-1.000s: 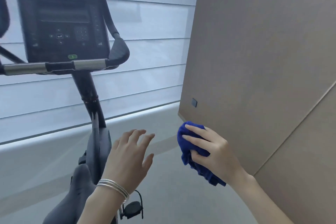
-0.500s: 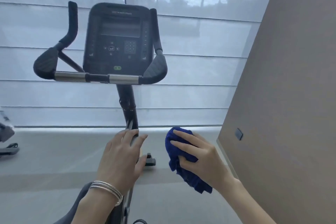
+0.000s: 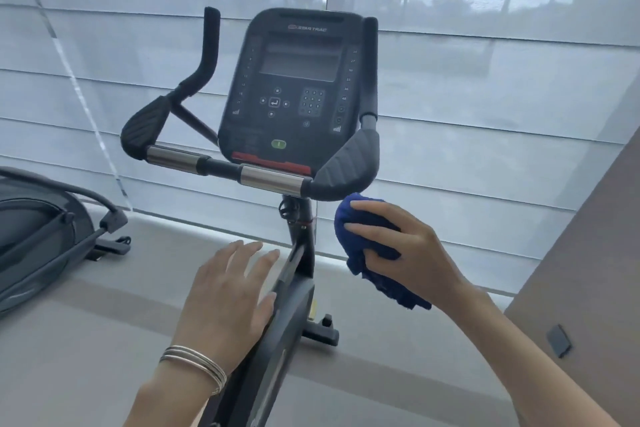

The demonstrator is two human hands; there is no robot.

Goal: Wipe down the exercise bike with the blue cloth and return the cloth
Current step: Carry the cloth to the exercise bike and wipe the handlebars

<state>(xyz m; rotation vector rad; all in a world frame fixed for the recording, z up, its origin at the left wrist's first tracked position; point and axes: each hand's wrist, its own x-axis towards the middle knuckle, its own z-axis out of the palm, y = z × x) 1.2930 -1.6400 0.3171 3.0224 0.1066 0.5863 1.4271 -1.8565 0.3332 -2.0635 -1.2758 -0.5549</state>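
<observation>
A black exercise bike [image 3: 294, 274] stands in front of me, its console [image 3: 298, 87] upright above the chrome handlebar [image 3: 270, 180]. My right hand [image 3: 408, 253] grips a bunched blue cloth [image 3: 360, 229] just below the right handlebar pad [image 3: 349, 166], close to it; whether they touch is unclear. My left hand [image 3: 228, 295] hovers flat with fingers apart over the bike's sloping frame, holding nothing; silver bangles circle that wrist.
Another exercise machine [image 3: 38, 236] sits low at the left on the grey floor. A sheer blind covers the window behind the bike. A brown wall panel [image 3: 588, 270] with a small dark plate [image 3: 558, 340] closes off the right side.
The view has swung right to centre on the bike. My right hand has risen with the cloth toward the right handlebar pad. My left hand stays open over the frame.
</observation>
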